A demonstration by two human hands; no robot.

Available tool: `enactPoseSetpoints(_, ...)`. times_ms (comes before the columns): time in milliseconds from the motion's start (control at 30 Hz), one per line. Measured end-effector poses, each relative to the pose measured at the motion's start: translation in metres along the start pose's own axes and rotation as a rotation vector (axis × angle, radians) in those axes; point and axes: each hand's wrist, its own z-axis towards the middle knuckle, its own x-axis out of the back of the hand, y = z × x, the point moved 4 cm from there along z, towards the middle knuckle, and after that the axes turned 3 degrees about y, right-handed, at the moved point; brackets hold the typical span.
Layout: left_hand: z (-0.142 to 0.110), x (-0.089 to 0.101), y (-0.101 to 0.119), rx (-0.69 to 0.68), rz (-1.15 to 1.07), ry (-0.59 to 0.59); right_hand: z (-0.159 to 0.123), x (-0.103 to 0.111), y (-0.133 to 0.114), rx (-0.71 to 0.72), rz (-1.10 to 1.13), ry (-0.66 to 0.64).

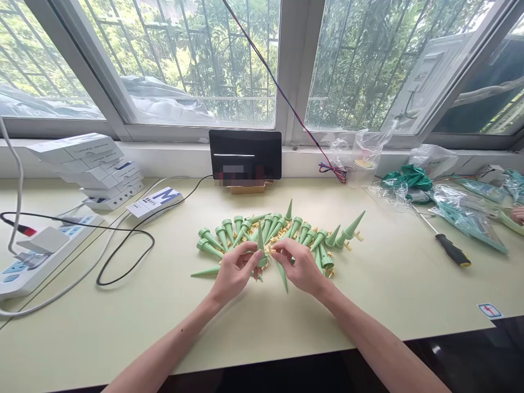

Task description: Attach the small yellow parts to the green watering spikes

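A pile of green cone-shaped plastic spikes [282, 232] with small yellow parts lies on the pale table [164, 305]. My left hand [234, 271] is closed around one green spike [260, 240], which points upward. My right hand [301, 266] pinches a small yellow piece [270, 249] next to that spike's base. Another green spike [282, 275] lies under my right hand, pointing toward me. Both hands sit at the near edge of the pile.
A dark tablet [244, 154] stands at the window sill. Stacked white boxes [96, 166], a power strip [36, 251] and black cables [123, 240] lie left. A screwdriver [444, 243], plastic bags [466, 210] and a person's hand [518, 214] are right.
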Motion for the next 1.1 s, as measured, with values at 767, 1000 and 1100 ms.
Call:
enactPoseSetpoints(767, -0.0025, -0.0022, -0.0081, -0.073, 0.058, -0.099, -0.0014, -0.0026, 0.0022, 0.017, -0.079, -0.068)
enactPoseSetpoints(1000, -0.0035, -0.0034, -0.0059, -0.078, 0.08, -0.107, -0.0016, -0.0048, 0.0041, 0.005, -0.093, -0.102)
enactPoseSetpoints(1100, -0.0024, -0.0038, -0.0028, -0.056, 0.047, -0.091, -0.0009, -0.0037, 0.0025, -0.022, -0.08, -0.086)
